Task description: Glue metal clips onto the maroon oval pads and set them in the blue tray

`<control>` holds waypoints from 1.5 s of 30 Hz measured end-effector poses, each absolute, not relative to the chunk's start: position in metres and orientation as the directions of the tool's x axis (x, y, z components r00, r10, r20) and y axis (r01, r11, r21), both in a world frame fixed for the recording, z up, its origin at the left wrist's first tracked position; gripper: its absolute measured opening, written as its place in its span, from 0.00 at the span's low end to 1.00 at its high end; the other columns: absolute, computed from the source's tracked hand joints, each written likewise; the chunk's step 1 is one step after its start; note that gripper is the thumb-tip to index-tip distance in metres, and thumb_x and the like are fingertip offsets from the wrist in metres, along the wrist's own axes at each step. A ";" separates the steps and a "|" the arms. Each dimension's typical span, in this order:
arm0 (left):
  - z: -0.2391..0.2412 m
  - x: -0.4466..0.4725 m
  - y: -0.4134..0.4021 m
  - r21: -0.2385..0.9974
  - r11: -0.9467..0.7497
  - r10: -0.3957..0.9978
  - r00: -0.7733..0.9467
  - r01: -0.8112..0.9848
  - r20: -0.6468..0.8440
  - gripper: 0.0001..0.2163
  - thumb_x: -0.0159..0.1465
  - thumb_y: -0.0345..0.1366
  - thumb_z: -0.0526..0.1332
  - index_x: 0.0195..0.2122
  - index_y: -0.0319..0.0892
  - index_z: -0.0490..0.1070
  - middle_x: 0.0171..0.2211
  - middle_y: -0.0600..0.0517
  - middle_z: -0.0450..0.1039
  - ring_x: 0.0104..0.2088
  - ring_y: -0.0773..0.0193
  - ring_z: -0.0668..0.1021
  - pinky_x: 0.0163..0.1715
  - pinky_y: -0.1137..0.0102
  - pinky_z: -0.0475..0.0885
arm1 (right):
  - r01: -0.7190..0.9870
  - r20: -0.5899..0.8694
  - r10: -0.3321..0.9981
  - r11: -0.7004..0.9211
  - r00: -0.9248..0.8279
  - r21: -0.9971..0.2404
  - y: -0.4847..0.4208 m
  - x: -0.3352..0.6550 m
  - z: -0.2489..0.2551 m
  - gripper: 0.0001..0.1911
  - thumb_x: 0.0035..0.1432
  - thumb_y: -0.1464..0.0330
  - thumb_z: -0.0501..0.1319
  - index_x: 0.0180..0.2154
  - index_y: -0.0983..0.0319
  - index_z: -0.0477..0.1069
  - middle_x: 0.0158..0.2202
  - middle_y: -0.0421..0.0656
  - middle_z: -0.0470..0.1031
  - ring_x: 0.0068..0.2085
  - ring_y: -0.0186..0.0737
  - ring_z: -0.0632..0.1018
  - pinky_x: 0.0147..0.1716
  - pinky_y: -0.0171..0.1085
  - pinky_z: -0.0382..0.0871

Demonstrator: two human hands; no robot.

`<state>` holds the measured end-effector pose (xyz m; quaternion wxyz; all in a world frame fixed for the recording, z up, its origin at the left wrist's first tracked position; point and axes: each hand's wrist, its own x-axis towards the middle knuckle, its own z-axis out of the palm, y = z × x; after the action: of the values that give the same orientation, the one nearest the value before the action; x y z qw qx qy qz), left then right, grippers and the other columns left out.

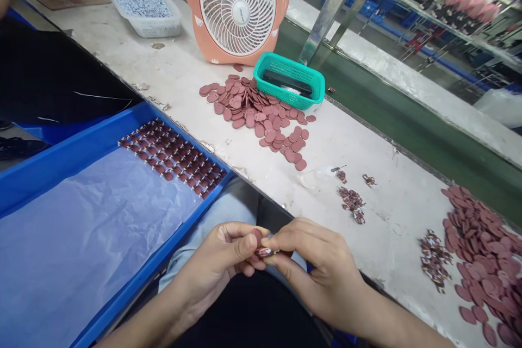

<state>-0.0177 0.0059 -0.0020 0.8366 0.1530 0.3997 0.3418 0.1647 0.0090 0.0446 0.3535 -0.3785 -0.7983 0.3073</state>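
A small maroon oval disc stands nearly upright, held in the fingertips of the left hand. The right hand pinches a crumpled, patterned strip against the disc's lower end; its print is too small to read.

Look at that scuffed, matt white tabletop, a glossy blue plastic tray lined with crinkled thin plastic sheet, a shiny teal plastic basket, and smooth, matt maroon discs!
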 end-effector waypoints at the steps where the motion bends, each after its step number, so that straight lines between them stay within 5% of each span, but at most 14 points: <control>1: -0.002 -0.018 0.006 0.527 0.720 0.693 0.445 -0.451 -0.567 0.17 0.46 0.48 0.78 0.27 0.40 0.82 0.21 0.52 0.76 0.23 0.71 0.75 0.22 0.80 0.67 | 0.388 0.330 0.822 0.524 -0.464 -0.758 0.009 0.165 0.044 0.10 0.62 0.78 0.64 0.44 0.61 0.75 0.33 0.42 0.81 0.32 0.34 0.80 0.35 0.32 0.77; 37: -0.013 -0.022 0.006 0.536 0.693 0.721 0.456 -0.482 -0.522 0.16 0.49 0.48 0.76 0.29 0.39 0.83 0.22 0.53 0.74 0.23 0.72 0.72 0.25 0.79 0.70 | 0.398 0.314 0.822 0.519 -0.476 -0.756 0.015 0.161 0.038 0.07 0.61 0.78 0.64 0.42 0.65 0.76 0.33 0.44 0.81 0.34 0.35 0.80 0.38 0.32 0.75; 43: -0.016 -0.026 0.010 0.478 0.709 0.704 0.479 -0.518 -0.525 0.16 0.49 0.48 0.76 0.30 0.41 0.83 0.23 0.53 0.74 0.23 0.71 0.74 0.22 0.79 0.72 | 0.386 0.292 0.844 0.478 -0.450 -0.789 0.016 0.160 0.041 0.25 0.57 0.68 0.71 0.55 0.63 0.70 0.42 0.46 0.77 0.36 0.36 0.77 0.36 0.33 0.76; 45: -0.017 -0.026 0.011 0.458 0.715 0.697 0.486 -0.528 -0.528 0.16 0.49 0.48 0.77 0.31 0.42 0.83 0.25 0.52 0.76 0.24 0.71 0.76 0.22 0.80 0.73 | 0.379 0.276 0.861 0.448 -0.428 -0.810 0.017 0.162 0.040 0.24 0.58 0.67 0.70 0.55 0.62 0.70 0.42 0.46 0.76 0.36 0.35 0.76 0.34 0.33 0.76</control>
<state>-0.0265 0.0106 -0.0173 0.8538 0.1178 0.3587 0.3585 0.1617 0.0171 0.0403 0.3545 -0.4005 -0.7736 0.3398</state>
